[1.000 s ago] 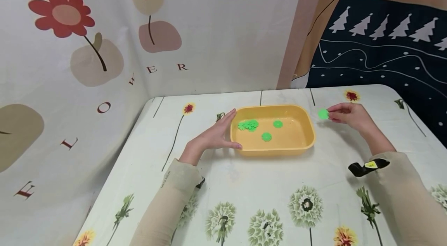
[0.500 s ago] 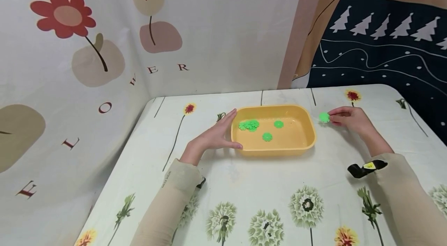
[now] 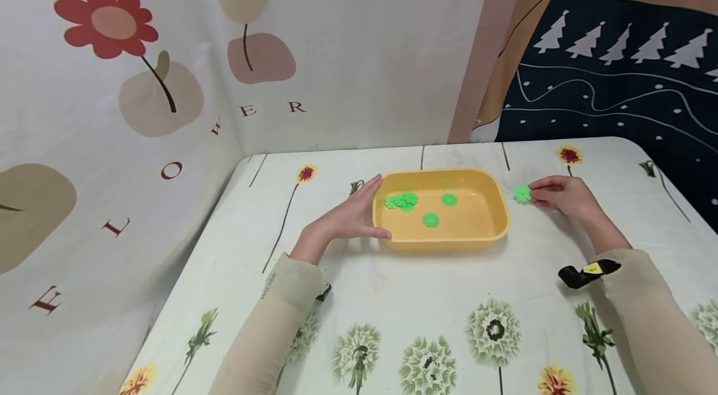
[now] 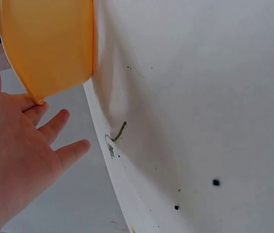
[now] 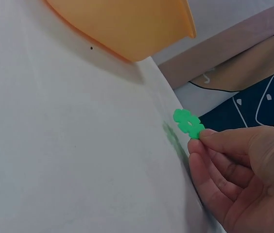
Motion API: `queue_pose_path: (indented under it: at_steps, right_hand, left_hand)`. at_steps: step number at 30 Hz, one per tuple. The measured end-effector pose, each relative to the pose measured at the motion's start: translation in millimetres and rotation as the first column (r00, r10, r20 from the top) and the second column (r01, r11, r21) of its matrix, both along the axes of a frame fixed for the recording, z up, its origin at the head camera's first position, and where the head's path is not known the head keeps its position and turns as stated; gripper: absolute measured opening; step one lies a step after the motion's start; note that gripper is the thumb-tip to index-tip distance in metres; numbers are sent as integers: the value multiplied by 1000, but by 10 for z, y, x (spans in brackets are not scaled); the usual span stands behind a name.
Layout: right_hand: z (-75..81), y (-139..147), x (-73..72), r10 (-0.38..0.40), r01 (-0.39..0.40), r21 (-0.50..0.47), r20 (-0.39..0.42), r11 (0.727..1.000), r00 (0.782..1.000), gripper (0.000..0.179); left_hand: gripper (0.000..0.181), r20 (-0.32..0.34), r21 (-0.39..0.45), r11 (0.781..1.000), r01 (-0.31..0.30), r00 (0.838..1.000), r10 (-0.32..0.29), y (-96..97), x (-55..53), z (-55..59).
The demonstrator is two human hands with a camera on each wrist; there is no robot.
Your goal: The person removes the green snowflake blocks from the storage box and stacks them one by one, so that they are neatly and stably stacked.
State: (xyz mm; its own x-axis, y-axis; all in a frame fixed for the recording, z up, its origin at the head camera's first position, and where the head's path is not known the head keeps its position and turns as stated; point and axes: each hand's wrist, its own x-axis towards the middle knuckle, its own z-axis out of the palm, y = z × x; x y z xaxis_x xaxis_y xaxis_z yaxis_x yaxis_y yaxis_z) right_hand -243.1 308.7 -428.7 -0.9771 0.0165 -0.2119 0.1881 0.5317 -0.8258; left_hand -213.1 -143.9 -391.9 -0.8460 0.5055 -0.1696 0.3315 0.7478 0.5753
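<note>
My left hand (image 3: 352, 215) holds the left end of a yellow plastic tub (image 3: 443, 244), thumb at the near corner and fingers spread at the far one. In the left wrist view, fingertips (image 4: 43, 108) touch the tub's rim. Inside the tub, a small heap of green notched discs (image 3: 401, 200) lies at the left, with two single discs (image 3: 430, 220) farther right. Beyond the tub's right end, my right hand (image 3: 566, 194) pinches another green snowflake disc (image 5: 188, 123) between thumb and fingertips, tilted above the cloth, its faint green shadow beside it.
A white flower-printed cloth (image 3: 392, 295) covers the table. Behind it hangs a pale curtain (image 3: 359, 40) with flowers and letters, and at the back right a dark cloth (image 3: 606, 96) with tree shapes. Black straps (image 3: 589, 271) sit at the wrists.
My right hand has come slightly lower and nearer with the pinched disc. The left hand stays at the tub, and the discs inside lie as before.
</note>
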Motion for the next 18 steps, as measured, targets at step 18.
queue_pose_path:
  at_steps: [18]
  right_hand:
    - [-19,-21,-1,-13,14,45,-1,999,1000,35]
  left_hand:
    - [125,0,-2,1000,4,1000,-4,-8,-3,-2]
